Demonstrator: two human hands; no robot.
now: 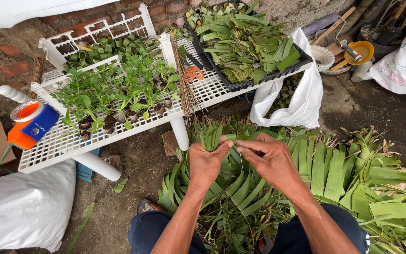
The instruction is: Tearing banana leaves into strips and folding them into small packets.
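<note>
My left hand (pixel 206 162) grips a small bundle of cut green leaf strips (pixel 211 137) that stick up above its fingers. My right hand (pixel 271 158) pinches the end of one strip (pixel 231 138) beside that bundle, fingertips touching the left hand. Both hands hover over a big heap of long green leaves (pixel 334 181) spread on the ground between my knees.
A white slatted rack (pixel 62 146) stands ahead with small seedlings in leaf pots (pixel 118 101), rolled leaf cups (pixel 106 49), thin sticks (pixel 184 80), orange scissors (pixel 193 73) and a tape dispenser (pixel 31 123). A black crate (pixel 301 61) holds folded leaves. White bags lie left and right.
</note>
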